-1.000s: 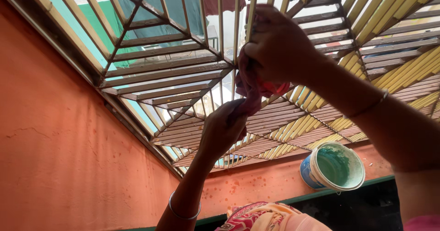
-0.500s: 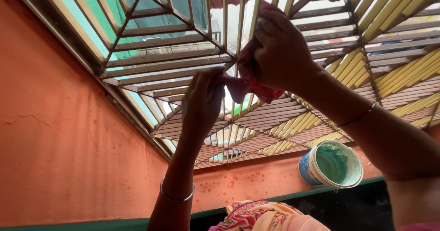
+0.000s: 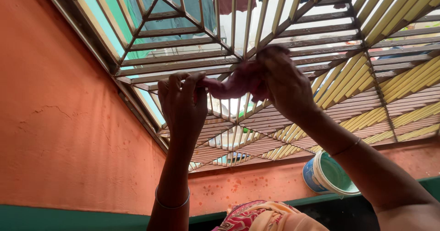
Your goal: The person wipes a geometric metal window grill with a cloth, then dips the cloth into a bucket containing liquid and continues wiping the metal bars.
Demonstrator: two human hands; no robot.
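Note:
I look up at a slatted grille point(image 3: 321, 38) of wooden bars, some painted yellow. Both my arms are raised just below it. My right hand point(image 3: 282, 82) grips a crumpled pinkish-red cloth point(image 3: 229, 86) under the bars. My left hand point(image 3: 183, 102) pinches the cloth's other end, so the cloth stretches almost level between the two hands. A thin bangle circles each wrist.
An orange-painted wall point(image 3: 55, 130) fills the left and runs below the grille. A bucket point(image 3: 327, 173) with green paint inside sits on a dark green ledge at lower right. Patterned pink and orange fabric point(image 3: 261, 217) shows at the bottom. Clothes hang above the grille.
My right hand has come down from the bars with the cloth. My left hand rose and shifted left, pulling the cloth out level between the hands.

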